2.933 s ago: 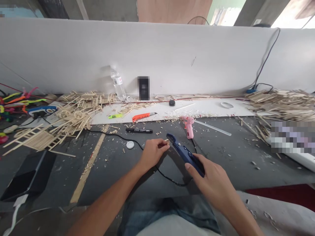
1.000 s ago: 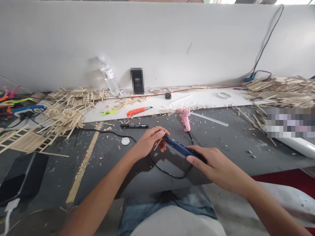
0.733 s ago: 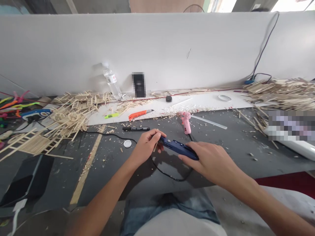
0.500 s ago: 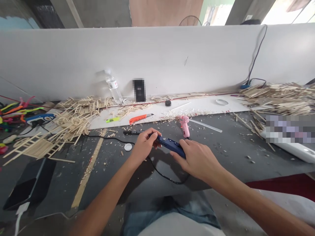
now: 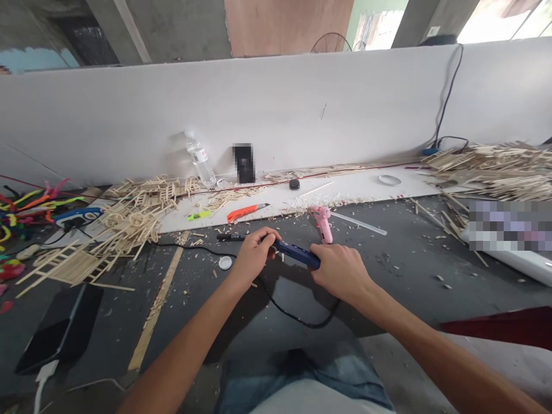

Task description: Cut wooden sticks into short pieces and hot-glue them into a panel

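Note:
My right hand (image 5: 342, 269) is wrapped around the handle of a long, dark blue hand tool (image 5: 297, 254), whose exact kind I cannot make out. At the tool's left end, my left hand (image 5: 257, 253) is closed in a pinch. What its fingertips hold is hidden. Just beyond the right hand a pink glue gun (image 5: 323, 223) lies on the dark table, beside a clear glue stick (image 5: 360, 223). A black marker (image 5: 230, 237) lies beyond the left hand, and a white bottle cap (image 5: 225, 263) is left of it. Below both hands runs a black cord (image 5: 293, 315).
Piles of wooden sticks (image 5: 125, 213) lie at left and more sticks (image 5: 495, 169) at far right. An orange utility knife (image 5: 248, 213) and a yellow-green highlighter (image 5: 199, 215) rest near the white board. Behind stand a water bottle (image 5: 200, 158) and a white partition (image 5: 276, 109).
The fingers of my right hand have closed tighter around the blue tool's handle, and the tool now looks slimmer. The left hand keeps its pinch. The view has shifted slightly.

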The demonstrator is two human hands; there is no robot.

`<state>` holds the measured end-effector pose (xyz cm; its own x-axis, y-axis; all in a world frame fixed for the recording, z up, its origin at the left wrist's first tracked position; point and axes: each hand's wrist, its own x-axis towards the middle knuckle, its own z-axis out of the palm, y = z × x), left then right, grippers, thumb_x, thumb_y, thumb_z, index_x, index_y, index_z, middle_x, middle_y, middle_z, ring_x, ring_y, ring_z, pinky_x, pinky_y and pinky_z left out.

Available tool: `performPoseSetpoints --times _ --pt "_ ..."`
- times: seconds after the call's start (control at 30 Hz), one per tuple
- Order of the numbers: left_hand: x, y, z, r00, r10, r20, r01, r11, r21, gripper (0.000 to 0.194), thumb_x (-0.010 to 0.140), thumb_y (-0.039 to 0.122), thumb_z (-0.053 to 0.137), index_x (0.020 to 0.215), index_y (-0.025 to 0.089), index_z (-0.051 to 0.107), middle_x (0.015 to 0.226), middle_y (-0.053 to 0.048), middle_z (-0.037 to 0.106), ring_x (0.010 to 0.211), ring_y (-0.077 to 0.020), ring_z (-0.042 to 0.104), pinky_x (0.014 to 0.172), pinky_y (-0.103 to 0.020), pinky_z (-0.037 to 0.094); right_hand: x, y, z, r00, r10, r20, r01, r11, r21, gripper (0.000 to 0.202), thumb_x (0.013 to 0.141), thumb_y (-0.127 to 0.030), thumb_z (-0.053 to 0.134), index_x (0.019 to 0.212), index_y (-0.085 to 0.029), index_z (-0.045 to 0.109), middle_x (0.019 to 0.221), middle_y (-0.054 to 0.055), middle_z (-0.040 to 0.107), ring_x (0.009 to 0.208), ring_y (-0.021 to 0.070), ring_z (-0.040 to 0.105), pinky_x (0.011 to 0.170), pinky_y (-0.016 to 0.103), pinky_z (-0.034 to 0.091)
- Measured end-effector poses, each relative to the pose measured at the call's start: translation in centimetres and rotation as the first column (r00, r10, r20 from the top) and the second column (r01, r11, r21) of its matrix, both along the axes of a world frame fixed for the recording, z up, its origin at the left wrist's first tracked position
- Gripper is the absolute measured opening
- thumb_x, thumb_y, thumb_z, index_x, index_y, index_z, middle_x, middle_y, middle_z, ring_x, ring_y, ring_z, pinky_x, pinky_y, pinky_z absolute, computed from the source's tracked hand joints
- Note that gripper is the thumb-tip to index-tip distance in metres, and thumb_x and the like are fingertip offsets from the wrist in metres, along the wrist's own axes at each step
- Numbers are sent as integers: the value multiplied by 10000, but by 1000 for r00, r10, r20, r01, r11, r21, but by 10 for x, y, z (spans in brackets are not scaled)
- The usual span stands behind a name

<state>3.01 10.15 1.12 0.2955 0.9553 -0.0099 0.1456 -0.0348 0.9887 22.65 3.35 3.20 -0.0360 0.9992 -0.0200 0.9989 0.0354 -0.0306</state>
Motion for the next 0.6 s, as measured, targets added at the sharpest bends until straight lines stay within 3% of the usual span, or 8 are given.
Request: performPoseSetpoints --times 0.1,0.23,0.43,0.5,0.6 --pt "0 4 -1 1000 -1 -28 1 1000 8 229 897 368 517 882 197 669 601 31 510 525 -117 520 498 -211 337 -1 1 -1 1000 -8 1 8 1000 -16 149 889 -331 613 908 -187 648 844 15 692 713 163 611 644 294 403" --pt "-1 3 0 996 -16 -88 20 999 36 240 918 374 496 867 206 659 596 31 502 511 -120 502 500 -221 357 -3 2 -4 1000 -27 -4 27 1000 -15 64 820 -258 610 855 -235 658 832 19 736 730 204 670 556 301 229" --pt "-7 -1 16 966 62 -250 -7 976 217 310 969 432 451 950 224 681 740 -4 606 580 -136 528 537 -245 406 -6 -1 5 996 -83 -29 83 997 -8 91 851 -246 567 797 -235 639 857 20 762 778 211 698 553 321 148" --pt "-16 13 27 935 157 -317 -54 950 309 328 973 430 435 995 225 690 771 -18 634 614 -151 546 558 -254 423 -4 -8 12 995 -89 -40 89 996 -21 129 858 -252 565 743 -234 619 795 15 754 749 208 698 547 309 171" --pt "-34 55 44 854 314 -414 -115 892 438 335 964 402 430 1034 217 700 795 -33 664 684 -177 566 631 -274 450 10 -22 20 994 -76 -81 70 994 -81 132 827 -261 584 698 -251 612 735 -2 749 700 220 705 540 286 233"
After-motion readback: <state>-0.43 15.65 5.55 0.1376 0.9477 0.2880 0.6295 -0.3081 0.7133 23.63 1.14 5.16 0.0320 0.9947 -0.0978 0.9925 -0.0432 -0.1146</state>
